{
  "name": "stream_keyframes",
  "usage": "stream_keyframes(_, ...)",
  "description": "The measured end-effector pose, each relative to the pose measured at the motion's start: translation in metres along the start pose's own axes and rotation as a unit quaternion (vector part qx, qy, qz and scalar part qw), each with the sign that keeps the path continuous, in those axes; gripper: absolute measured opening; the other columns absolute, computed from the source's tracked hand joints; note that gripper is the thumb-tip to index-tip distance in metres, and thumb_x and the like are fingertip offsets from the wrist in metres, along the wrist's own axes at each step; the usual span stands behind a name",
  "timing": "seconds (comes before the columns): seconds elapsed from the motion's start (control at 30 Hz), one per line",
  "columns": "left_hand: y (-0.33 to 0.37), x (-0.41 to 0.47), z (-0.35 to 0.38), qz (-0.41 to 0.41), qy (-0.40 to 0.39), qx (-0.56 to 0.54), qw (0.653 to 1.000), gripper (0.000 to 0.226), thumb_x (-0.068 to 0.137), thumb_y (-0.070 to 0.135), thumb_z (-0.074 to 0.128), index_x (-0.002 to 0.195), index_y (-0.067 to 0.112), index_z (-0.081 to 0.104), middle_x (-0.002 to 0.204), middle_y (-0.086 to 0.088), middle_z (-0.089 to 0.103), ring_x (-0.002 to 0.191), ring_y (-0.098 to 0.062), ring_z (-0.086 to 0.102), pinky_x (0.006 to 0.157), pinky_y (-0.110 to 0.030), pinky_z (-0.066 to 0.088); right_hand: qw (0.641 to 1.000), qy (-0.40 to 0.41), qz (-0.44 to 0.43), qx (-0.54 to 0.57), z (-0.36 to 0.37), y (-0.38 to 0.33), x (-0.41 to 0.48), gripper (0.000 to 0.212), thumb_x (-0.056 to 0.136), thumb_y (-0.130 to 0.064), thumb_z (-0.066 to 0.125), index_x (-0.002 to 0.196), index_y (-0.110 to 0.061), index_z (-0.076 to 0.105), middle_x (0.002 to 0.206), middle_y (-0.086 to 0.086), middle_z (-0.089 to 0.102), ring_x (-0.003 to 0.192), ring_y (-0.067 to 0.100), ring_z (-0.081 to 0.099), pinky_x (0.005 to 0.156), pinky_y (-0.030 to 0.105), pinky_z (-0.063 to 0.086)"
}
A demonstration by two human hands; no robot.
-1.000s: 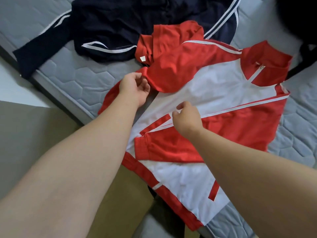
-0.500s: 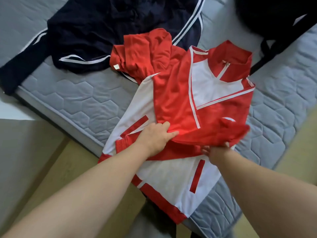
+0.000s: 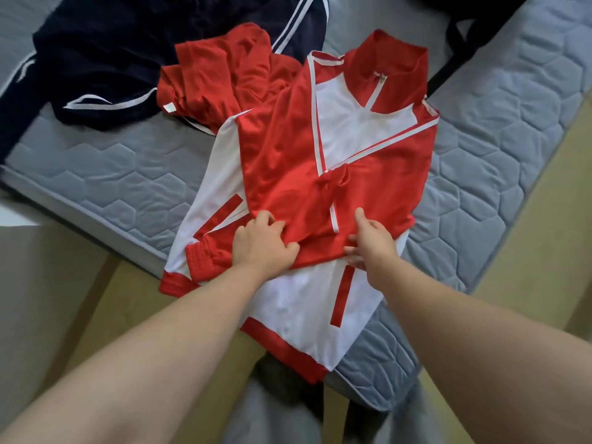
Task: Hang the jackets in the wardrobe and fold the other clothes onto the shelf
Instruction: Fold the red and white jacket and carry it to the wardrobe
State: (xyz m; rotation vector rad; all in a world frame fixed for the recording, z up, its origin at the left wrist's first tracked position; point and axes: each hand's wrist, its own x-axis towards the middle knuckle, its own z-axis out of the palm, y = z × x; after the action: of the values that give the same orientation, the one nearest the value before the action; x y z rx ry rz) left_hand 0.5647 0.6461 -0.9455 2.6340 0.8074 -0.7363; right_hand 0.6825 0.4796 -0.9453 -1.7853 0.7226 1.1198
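Sleeves newly crossed over jacket front, hands lower

Head view: red-and-white jacket (image 3: 352, 129) lies flat on the bed (image 3: 112, 174), hem hanging over the edge. Left hand (image 3: 262, 248) grips bunched red sleeve fabric. Right hand (image 3: 371, 248) pinches the sleeve edge, thumb on top. Navy garment (image 3: 112, 59) and red garment (image 3: 224, 75) lie beyond.

- Both bare forearms reach forward from the lower corners and converge towards the middle.
- The left hand (image 3: 264, 248) is knuckles up, its curled fingers bunching a fold of the jacket (image 3: 282, 174).
- The right hand (image 3: 373, 243) lies near it, thumb straight on top of the same fold, fingers tucked at its edge.
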Motion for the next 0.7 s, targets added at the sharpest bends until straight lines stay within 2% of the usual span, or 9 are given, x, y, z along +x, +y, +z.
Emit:
stream_keyframes(0.1, 0.025, 0.009, -0.002, -0.049, 0.042, -0.086, 0.994, 0.078, 0.082, 0.072, 0.053, 0.145, 0.027, 0.049, 0.137, 0.001, 0.048, 0.121, -0.026, 0.056, 0.100, -0.042, 0.046, 1.000, -0.024, -0.003, -0.011, -0.006, 0.002, 0.000, 0.044, 0.097, -0.065, 0.046, 0.113, -0.026, 0.057, 0.098, 0.000, 0.068, 0.072, 0.016, 0.071, 0.060, 0.030, 0.056)
stream_keyframes(0.17, 0.040, 0.015, -0.004, -0.018, 0.025, -0.098, 0.995, 0.087, 0.080, 0.072, 0.062, 0.150, 0.027, 0.039, 0.142, 0.001, 0.045, 0.125, -0.026, 0.055, 0.100, -0.042, 0.048, 1.000, -0.029, 0.006, 0.003, -0.011, 0.004, 0.000, 0.040, 0.097, -0.064, 0.045, 0.108, -0.028, 0.057, 0.098, 0.001, 0.068, 0.072, 0.015, 0.070, 0.058, 0.030, 0.055)
stream_keyframes(0.23, 0.051, 0.018, -0.003, 0.046, 0.009, -0.051, 0.998, 0.088, 0.081, 0.062, 0.070, 0.153, 0.027, 0.033, 0.141, -0.001, 0.044, 0.122, -0.027, 0.056, 0.098, -0.042, 0.048, 1.000, -0.023, 0.009, 0.011, -0.017, 0.007, 0.001, 0.041, 0.097, -0.065, 0.045, 0.110, -0.027, 0.054, 0.103, 0.001, 0.067, 0.080, 0.017, 0.071, 0.058, 0.031, 0.055)
stream_keyframes(0.33, 0.061, 0.019, 0.000, 0.095, -0.014, 0.051, 0.994, 0.076, 0.088, 0.033, 0.073, 0.152, 0.027, 0.033, 0.139, -0.005, 0.041, 0.113, -0.030, 0.059, 0.090, -0.043, 0.049, 1.000, 0.012, -0.008, 0.007, -0.021, 0.010, 0.004, 0.042, 0.094, -0.061, 0.055, 0.117, -0.025, 0.052, 0.103, -0.001, 0.065, 0.089, 0.022, 0.071, 0.068, 0.039, 0.061)
stream_keyframes(0.43, 0.063, 0.016, 0.003, 0.082, 0.007, 0.058, 0.995, 0.053, 0.093, 0.006, 0.052, 0.143, 0.024, 0.045, 0.128, -0.008, 0.046, 0.098, -0.034, 0.063, 0.079, -0.044, 0.049, 0.997, 0.053, -0.046, -0.025, -0.022, 0.011, 0.011, 0.048, 0.091, -0.053, 0.063, 0.125, -0.022, 0.052, 0.098, -0.001, 0.064, 0.092, 0.027, 0.071, 0.084, 0.047, 0.061)
stream_keyframes(0.5, 0.059, 0.011, 0.009, 0.078, 0.021, 0.004, 0.997, 0.042, 0.093, 0.003, 0.046, 0.129, 0.022, 0.057, 0.118, -0.007, 0.051, 0.093, -0.034, 0.062, 0.076, -0.043, 0.049, 0.995, 0.060, -0.070, -0.034, -0.020, 0.008, 0.014, 0.059, 0.087, -0.054, 0.066, 0.134, -0.023, 0.048, 0.111, 0.000, 0.064, 0.102, 0.025, 0.067, 0.094, 0.047, 0.056)
stream_keyframes(0.57, 0.053, 0.000, 0.016, 0.085, 0.032, -0.062, 0.994, 0.036, 0.091, 0.001, 0.049, 0.117, 0.021, 0.064, 0.113, -0.004, 0.053, 0.090, -0.032, 0.061, 0.072, -0.041, 0.050, 0.993, 0.053, -0.096, -0.037, -0.018, 0.005, 0.016, 0.071, 0.084, -0.056, 0.069, 0.143, -0.026, 0.042, 0.122, -0.003, 0.058, 0.110, 0.019, 0.060, 0.099, 0.037, 0.050)
stream_keyframes(0.63, 0.047, -0.016, 0.024, 0.110, 0.047, -0.089, 0.989, 0.028, 0.090, 0.004, 0.054, 0.110, 0.019, 0.066, 0.113, -0.003, 0.053, 0.086, -0.032, 0.060, 0.068, -0.041, 0.051, 0.992, 0.027, -0.114, -0.047, -0.015, 0.003, 0.013, 0.083, 0.082, -0.056, 0.073, 0.150, -0.026, 0.035, 0.119, -0.008, 0.055, 0.109, 0.014, 0.054, 0.096, 0.028, 0.043)
stream_keyframes(0.7, 0.039, -0.034, 0.034, 0.135, 0.058, -0.084, 0.986, 0.019, 0.090, 0.009, 0.059, 0.105, 0.017, 0.067, 0.115, -0.005, 0.054, 0.084, -0.033, 0.060, 0.062, -0.039, 0.050, 0.992, 0.016, -0.117, -0.049, -0.012, 0.007, 0.008, 0.086, 0.082, -0.048, 0.076, 0.152, -0.024, 0.032, 0.111, -0.012, 0.056, 0.106, 0.013, 0.056, 0.092, 0.025, 0.042)
